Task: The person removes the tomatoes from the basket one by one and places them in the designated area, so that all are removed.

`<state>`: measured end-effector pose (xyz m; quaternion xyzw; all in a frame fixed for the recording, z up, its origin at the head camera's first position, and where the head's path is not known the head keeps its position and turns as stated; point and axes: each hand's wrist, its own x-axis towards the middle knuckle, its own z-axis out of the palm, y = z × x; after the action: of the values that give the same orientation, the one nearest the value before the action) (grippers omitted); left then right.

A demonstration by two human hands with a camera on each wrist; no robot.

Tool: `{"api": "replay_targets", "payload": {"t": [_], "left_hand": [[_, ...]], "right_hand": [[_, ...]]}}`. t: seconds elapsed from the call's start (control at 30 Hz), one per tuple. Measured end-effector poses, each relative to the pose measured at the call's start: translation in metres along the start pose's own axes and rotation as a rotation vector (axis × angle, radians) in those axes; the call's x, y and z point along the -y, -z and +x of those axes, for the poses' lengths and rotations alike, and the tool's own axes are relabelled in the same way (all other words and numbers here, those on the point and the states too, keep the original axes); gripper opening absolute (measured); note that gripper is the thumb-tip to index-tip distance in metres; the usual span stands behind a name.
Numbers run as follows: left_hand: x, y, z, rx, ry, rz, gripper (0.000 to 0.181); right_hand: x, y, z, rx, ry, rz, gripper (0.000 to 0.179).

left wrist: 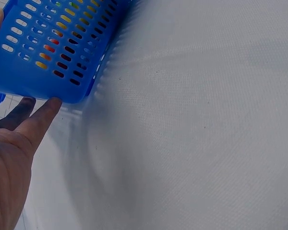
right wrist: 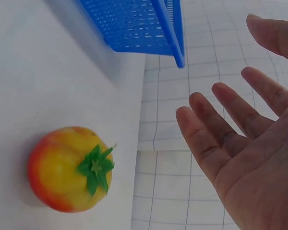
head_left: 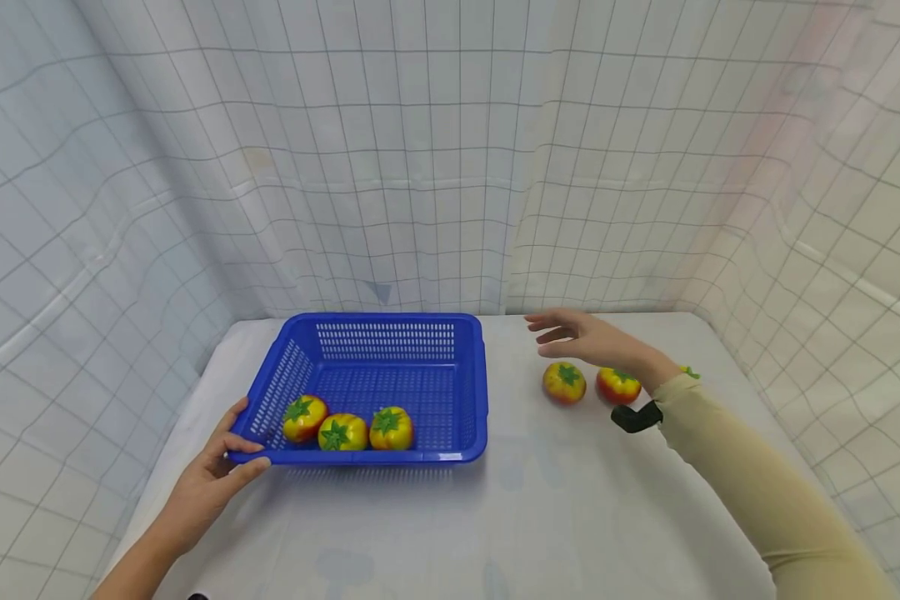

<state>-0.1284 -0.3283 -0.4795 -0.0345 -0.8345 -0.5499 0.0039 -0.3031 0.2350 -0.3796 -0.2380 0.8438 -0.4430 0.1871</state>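
Note:
A blue plastic basket (head_left: 390,457) stands on the white table, with three red-and-yellow tomatoes lying along its near side, among them the left one (head_left: 304,418). My left hand (head_left: 204,483) grips the basket's near left corner, thumb at the front rim and fingers at the left side. To the right of the basket, my right hand (head_left: 581,335) hovers with fingers spread and holds nothing. Just below it sits a tomato (head_left: 564,383), seen close in the right wrist view with its green calyx. Another tomato (head_left: 619,386) is partly covered by my right wrist.
A bit of green leaf (head_left: 690,372) shows behind the right sleeve; the rest of that thing is hidden. White grid-patterned curtains (head_left: 450,167) enclose the table at the back and both sides. A black strap (head_left: 637,417) is on the right wrist.

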Motion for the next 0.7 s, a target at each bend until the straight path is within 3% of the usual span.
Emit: {"api": "replay_targets", "payload": {"t": [0.7], "left_hand": [[0.001,0.001,0.001,0.017,-0.006,-0.040,0.033]], "right_hand": [[0.062,-0.038,0.043,0.211,0.112,-0.080,0.059]]}}
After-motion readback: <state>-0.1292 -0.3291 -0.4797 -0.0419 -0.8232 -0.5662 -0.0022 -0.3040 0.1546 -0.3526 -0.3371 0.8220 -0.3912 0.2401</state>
